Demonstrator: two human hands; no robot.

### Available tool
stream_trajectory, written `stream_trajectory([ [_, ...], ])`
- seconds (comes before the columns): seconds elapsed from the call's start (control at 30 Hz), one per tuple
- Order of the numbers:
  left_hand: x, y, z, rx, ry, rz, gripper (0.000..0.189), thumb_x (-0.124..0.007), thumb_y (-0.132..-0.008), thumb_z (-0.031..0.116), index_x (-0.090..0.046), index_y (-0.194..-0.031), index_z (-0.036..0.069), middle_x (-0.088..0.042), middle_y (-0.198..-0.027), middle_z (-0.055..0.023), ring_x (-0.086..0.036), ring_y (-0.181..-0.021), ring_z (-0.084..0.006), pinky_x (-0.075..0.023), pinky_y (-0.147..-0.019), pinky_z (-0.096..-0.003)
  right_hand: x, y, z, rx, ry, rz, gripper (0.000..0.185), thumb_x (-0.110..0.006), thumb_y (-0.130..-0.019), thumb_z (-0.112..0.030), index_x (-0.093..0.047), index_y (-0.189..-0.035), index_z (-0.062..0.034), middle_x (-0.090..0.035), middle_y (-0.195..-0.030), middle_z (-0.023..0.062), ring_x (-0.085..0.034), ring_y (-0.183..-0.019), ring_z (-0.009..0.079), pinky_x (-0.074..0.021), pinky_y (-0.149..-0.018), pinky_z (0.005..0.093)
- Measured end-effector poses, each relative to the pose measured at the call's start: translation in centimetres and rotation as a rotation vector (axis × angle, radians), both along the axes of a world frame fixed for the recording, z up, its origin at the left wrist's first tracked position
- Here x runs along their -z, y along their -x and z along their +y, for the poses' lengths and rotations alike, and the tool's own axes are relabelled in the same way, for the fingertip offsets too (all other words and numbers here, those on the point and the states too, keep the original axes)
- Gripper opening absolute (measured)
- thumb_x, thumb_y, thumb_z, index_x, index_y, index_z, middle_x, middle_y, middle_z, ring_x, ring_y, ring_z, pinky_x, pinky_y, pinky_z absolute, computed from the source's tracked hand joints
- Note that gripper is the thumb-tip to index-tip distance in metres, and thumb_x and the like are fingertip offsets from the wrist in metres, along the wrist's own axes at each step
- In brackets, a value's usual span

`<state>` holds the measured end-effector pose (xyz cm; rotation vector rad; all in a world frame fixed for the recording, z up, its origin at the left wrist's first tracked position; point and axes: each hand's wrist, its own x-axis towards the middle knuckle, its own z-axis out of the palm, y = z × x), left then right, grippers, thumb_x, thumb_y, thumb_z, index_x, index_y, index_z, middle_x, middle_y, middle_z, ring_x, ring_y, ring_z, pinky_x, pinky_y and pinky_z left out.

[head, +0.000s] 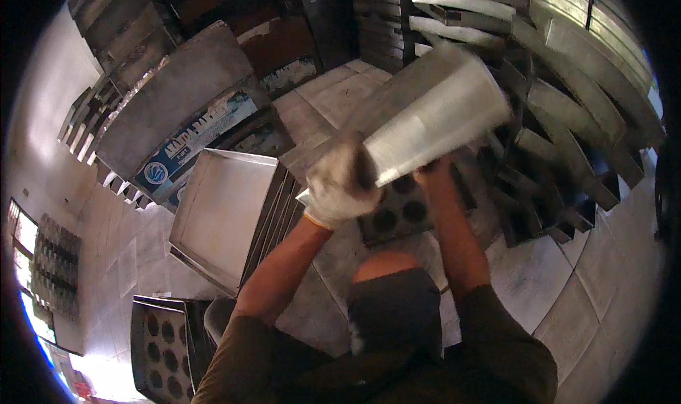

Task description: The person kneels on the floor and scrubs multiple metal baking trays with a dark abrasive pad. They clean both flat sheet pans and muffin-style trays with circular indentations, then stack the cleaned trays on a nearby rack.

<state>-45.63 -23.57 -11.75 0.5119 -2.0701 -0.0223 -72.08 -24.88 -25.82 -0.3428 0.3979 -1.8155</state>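
Observation:
A metal baking tray (pixel 441 127) is held up, tilted, in front of me, blurred by motion. My left hand (pixel 340 191), in a white work glove with a dark soiled patch, grips its left end. My right hand (pixel 433 170) is at the tray's near edge, its fingers partly hidden by the metal. Beneath the tray, a pan with round cups (pixel 393 212) rests on the tiled floor, partly covered from view. Left of my gloved hand stands a stack of shallow rectangular baking trays (pixel 229 207), the top one's pale inside facing up.
Several metal pans (pixel 569 116) are piled unevenly at the right. Another stack of cupped pans (pixel 165 345) stands at the lower left. A large box-like container (pixel 181 101) bearing a printed label is at the upper left. Pale floor tiles (pixel 532 276) show at the lower right.

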Motion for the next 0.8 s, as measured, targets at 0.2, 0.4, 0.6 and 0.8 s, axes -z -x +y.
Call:
stream_trajectory([
  [0.2, -1.3, -1.2, 0.2, 0.07, 0.384, -0.115, 0.053, -0.082, -0.072, 0.019, -0.068, -0.12, 0.002, -0.069, -0.128, -0.0233, -0.071, -0.109, -0.0406, -0.0609, -0.088, -0.0469, -4.3, -6.3, 0.1, -0.125, 0.089, 0.028, 0.037, -0.068, -0.097, -0.03, -0.069, -0.124, -0.0041, -0.074, -0.11, 0.0095, -0.072, -0.095, 0.0257, -0.0589, -0.084, 0.0432],
  [0.4, -2.0, -5.9, 2.3, 0.019, 0.122, -0.039, 0.055, -0.079, -0.072, 0.013, -0.065, -0.124, 0.001, -0.069, -0.128, -0.0249, -0.071, -0.11, -0.0412, -0.0597, -0.091, -0.0463, -8.6, -9.3, 0.8, -0.141, 0.13, 0.227, 0.042, -0.072, -0.096, -0.03, -0.067, -0.13, -0.0038, -0.073, -0.117, 0.0107, -0.071, -0.103, 0.0269, -0.0588, -0.092, 0.0438],
  [0.6, -2.1, -19.7, -3.7, -0.257, -0.786, 0.725, 0.039, -0.075, -0.083, 0.017, -0.066, -0.118, 0.001, -0.07, -0.113, -0.0113, -0.07, -0.1, -0.0247, -0.0575, -0.085, -0.0412, -10.5, -9.9, 0.2, 0.128, -0.164, 0.689, 0.045, -0.077, -0.092, -0.028, -0.067, -0.129, -0.0053, -0.072, -0.119, 0.0087, -0.07, -0.108, 0.0268, -0.0594, -0.094, 0.0441],
  [0.8, 0.8, -41.9, -1.5, -0.19, -1.408, 0.999, 0.052, -0.066, -0.086, 0.04, -0.066, -0.124, 0.004, -0.07, -0.112, -0.0155, -0.072, -0.102, -0.0331, -0.061, -0.091, -0.0487, -5.2, -5.2, 7.9, 0.066, -0.229, 0.295, 0.031, -0.076, -0.091, -0.026, -0.069, -0.117, -0.0108, -0.072, -0.111, 0.0044, -0.07, -0.101, 0.02, -0.0606, -0.078, 0.0352],
])
